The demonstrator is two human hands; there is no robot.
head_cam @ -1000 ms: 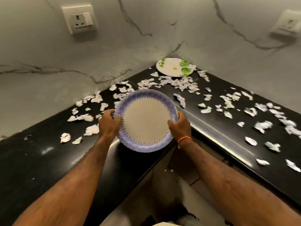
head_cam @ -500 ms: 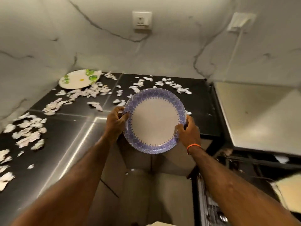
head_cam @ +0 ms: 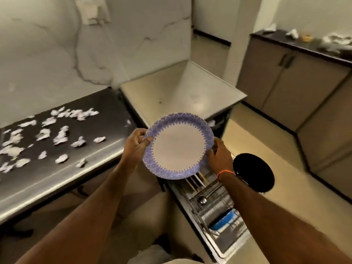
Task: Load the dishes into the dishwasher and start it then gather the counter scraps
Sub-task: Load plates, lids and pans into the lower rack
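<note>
While paper scraps point(head_cam: 57, 138) still litter the dark desk point(head_cam: 106, 153) at left, the left hand point(head_cam: 136, 144) and right hand point(head_cam: 219, 157) grip a purple-rimmed plate point(head_cam: 178, 146) at centre, above what seems an open, part-loaded dishwasher rack point(head_cam: 215, 210) at lower right.

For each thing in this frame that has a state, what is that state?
Round purple-rimmed plate: held in the air, tilted, over the rack.
Left hand: grip on the plate's left rim.
Right hand: grip on the plate's right rim.
Pulled-out dishwasher rack: out, partly loaded.
Round black plate: upright in the rack.
Torn white paper scraps: scattered on the black counter.
</note>
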